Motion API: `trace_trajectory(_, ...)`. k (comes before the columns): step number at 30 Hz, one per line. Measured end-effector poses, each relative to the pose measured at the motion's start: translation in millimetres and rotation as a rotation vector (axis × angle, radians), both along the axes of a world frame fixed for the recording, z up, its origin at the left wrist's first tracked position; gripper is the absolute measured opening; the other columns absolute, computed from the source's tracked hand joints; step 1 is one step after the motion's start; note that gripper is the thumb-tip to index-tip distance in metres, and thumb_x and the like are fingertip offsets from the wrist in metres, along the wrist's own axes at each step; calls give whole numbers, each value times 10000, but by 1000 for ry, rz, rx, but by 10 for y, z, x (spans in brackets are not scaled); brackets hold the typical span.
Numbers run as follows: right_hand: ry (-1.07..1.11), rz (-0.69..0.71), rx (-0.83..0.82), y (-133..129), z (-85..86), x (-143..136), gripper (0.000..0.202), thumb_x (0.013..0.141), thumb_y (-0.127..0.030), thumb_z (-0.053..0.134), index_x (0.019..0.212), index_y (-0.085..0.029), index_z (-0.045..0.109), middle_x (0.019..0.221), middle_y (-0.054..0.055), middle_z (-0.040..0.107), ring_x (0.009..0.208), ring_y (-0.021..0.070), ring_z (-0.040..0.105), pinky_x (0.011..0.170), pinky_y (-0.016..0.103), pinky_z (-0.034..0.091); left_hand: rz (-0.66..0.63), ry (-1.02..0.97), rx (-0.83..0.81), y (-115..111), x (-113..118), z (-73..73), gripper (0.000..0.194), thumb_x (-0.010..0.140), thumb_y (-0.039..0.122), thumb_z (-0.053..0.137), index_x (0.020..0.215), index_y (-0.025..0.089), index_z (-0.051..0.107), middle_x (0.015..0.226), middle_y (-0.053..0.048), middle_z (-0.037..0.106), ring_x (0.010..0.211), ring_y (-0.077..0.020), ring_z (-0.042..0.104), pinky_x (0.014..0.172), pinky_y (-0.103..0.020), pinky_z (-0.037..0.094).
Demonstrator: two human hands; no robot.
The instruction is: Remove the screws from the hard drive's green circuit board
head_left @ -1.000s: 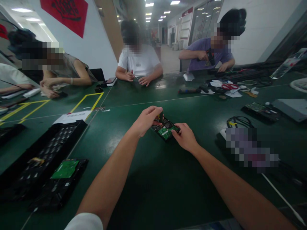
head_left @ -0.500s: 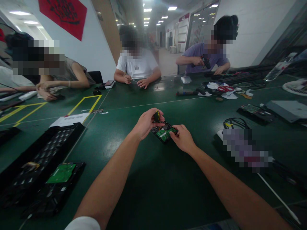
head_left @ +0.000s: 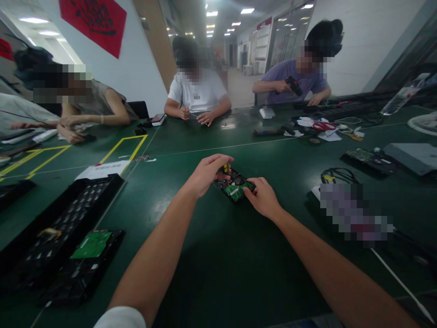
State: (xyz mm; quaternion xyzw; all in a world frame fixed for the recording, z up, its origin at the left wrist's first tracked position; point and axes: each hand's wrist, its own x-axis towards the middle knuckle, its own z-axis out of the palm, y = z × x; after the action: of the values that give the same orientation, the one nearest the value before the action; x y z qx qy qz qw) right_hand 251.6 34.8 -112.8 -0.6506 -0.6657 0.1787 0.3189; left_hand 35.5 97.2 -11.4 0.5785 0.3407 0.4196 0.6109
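Observation:
In the middle of the table lies a small black device with a green circuit board (head_left: 235,191), its long side slanting away from me. My left hand (head_left: 209,174) is closed round the black-and-yellow handle of a screwdriver (head_left: 225,168), over the device's far left part. The screwdriver's tip is hidden by my fingers. At the near right end, my right hand (head_left: 262,195) grips the device's edge between thumb and fingers.
A long black tray (head_left: 68,214) and another black unit with a green board (head_left: 90,245) lie at left. On the right are a coiled black cable (head_left: 337,175), a grey box (head_left: 411,157) and an open device (head_left: 367,161). Several co-workers sit across the green table (head_left: 164,177).
The fingers of my left hand have shifted and spread a little round the screwdriver handle. My right hand keeps its hold on the device. The whole view has shifted slightly.

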Motion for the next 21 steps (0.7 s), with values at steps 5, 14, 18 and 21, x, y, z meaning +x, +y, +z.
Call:
trace_trajectory(5, -2, 8, 12, 1, -22, 5, 360, 1003, -350, 621, 1314, -173, 644, 1227, 119, 602, 828, 173, 636, 762, 344, 517, -65, -78, -71, -18, 62, -26, 292, 916, 425, 711, 985, 142, 737, 956, -98, 697, 936, -208, 682, 777, -338, 644)
trace_trajectory(14, -8, 3, 2, -14, 21, -3, 347, 1007, -357, 614, 1309, -188, 644, 1217, 120, 607, 834, 181, 647, 760, 343, 522, -53, -91, -99, 35, 40, -46, 287, 892, 406, 651, 923, 138, 749, 985, -117, 713, 950, -230, 689, 753, -338, 639)
trace_trajectory(18, -13, -1, -6, -4, 4, 3, 382, 1008, -393, 610, 1324, -181, 639, 1237, 123, 607, 845, 185, 648, 760, 345, 523, 16, -5, -10, 46, -53, 11, 292, 882, 405, 668, 931, 144, 788, 1071, -135, 710, 994, -235, 652, 730, -319, 634)
trace_trajectory(21, -23, -5, -8, -3, 5, 2, 399, 1010, -395, 602, 1332, -163, 639, 1245, 135, 609, 834, 187, 650, 774, 358, 524, 51, 26, -4, 30, -89, 56, 274, 879, 401, 680, 922, 151, 784, 1041, -132, 708, 986, -242, 653, 727, -333, 640)
